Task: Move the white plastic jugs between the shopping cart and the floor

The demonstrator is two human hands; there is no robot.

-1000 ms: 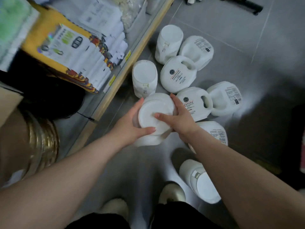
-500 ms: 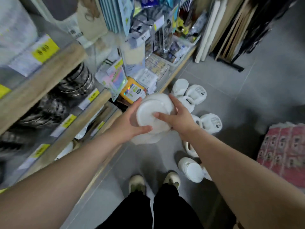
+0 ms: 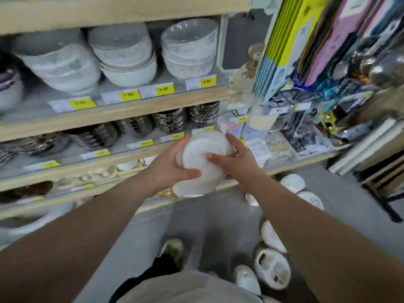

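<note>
Wooden shelves [image 3: 122, 110] of stacked bowls [image 3: 129, 55] above grey floor [image 3: 153, 226]

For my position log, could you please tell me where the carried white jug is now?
Centre of the head view: the white jug is held between the left hand and right hand, before the metal-bowl shelf.

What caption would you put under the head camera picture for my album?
Left hand and right hand hold a white plastic jug before shelved bowls, other jugs on the floor.

Jug [image 3: 204, 159] between hands, before shelves [image 3: 113, 114]
</note>
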